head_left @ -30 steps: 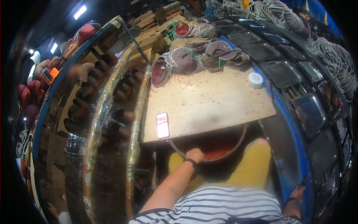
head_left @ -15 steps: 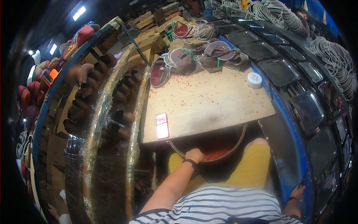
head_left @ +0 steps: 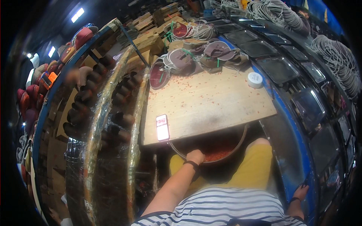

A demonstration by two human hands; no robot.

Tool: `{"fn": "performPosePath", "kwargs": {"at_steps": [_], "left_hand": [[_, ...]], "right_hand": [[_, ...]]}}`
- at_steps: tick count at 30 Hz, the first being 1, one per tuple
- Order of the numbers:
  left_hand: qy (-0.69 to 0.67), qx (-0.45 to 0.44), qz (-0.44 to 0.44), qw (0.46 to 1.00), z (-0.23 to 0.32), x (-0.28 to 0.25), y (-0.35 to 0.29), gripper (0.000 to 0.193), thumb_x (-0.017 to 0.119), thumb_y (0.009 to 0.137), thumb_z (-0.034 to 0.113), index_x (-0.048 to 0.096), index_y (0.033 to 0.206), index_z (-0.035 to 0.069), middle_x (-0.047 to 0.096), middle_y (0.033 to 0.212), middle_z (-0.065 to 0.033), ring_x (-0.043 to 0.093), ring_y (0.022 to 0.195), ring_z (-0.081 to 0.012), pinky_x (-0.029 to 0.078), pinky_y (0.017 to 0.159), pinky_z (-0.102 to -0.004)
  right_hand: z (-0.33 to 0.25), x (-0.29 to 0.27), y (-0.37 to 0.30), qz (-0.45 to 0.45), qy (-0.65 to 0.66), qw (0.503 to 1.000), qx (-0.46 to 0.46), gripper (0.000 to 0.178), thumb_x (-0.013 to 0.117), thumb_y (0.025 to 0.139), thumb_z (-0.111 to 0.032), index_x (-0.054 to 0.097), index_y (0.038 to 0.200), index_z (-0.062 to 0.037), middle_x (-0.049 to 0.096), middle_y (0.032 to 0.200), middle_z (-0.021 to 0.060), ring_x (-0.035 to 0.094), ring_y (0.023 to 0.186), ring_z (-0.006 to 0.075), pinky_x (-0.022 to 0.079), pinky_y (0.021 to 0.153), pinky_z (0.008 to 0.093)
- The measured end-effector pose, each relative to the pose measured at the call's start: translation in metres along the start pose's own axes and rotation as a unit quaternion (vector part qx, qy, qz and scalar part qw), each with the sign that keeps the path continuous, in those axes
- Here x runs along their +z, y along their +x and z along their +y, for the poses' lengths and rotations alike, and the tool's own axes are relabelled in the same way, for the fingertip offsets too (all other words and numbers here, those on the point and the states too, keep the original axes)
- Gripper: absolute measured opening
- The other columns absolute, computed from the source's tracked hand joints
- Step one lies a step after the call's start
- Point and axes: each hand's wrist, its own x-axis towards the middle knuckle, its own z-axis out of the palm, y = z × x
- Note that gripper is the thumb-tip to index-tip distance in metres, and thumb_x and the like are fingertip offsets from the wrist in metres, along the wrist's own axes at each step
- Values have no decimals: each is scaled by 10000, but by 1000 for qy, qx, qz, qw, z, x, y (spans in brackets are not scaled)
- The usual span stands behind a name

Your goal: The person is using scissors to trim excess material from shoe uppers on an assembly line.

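My left hand (head_left: 196, 156) is closed at the near rim of a round tub (head_left: 244, 139) between my knees. Its fingers curl over the edge, and a dark band circles the wrist. Small red-orange scraps (head_left: 219, 155) lie in the tub, partly under the board. At the lower right, my right hand (head_left: 300, 192) is beside the blue frame edge (head_left: 289, 165). Its fingers are bent around something small and dark that I cannot make out. A wooden board (head_left: 211, 101) stretches over the tub, holding a lit phone (head_left: 162, 127) at its near left corner.
Shoe uppers with white cords (head_left: 183, 60) are heaped at the board's far end, near a round white container (head_left: 255, 80). Red crumbs dot the board. Dark metal trays (head_left: 277, 69) line the right. A rack with dark rounded pieces (head_left: 81, 105) stands left; cartons (head_left: 149, 43) lie behind.
The whole view has shifted slightly to the left. My left hand stays at the tub's rim, and my right hand stays beside the blue edge.
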Motion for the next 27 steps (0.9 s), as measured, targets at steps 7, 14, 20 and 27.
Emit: {"fn": "performPosePath", "kwargs": {"at_steps": [7,14,20,27], "left_hand": [[5,13,17,1000,1,5,4,440,571,893,420,689,1120,63,653,1184,-167,622,1113,-316,493,941,-396],[25,71,71,995,-4,16,12,471,537,904,454,712,1038,39,668,1105,-207,614,1090,-365,481,927,-452],[59,130,134,981,-19,29,25,427,533,913,412,721,929,29,681,991,-222,642,982,-396,505,845,-478],[39,136,110,984,-22,31,30,368,537,904,336,731,805,39,695,861,-191,661,878,-372,497,807,-459]], "right_hand": [[49,33,17,20,71,997,-9,229,580,933,-182,521,1083,-20,647,1079,196,622,1006,365,484,825,438],[28,17,2,38,132,990,-34,474,708,807,-109,546,1243,-19,661,1129,202,645,1029,345,496,888,383],[5,-41,17,47,23,997,-55,315,621,832,-32,583,1144,-18,660,1043,180,633,934,358,506,812,441],[72,-157,85,165,-70,982,62,344,618,793,16,610,1135,-26,625,1169,196,585,1092,369,483,917,437]]}}
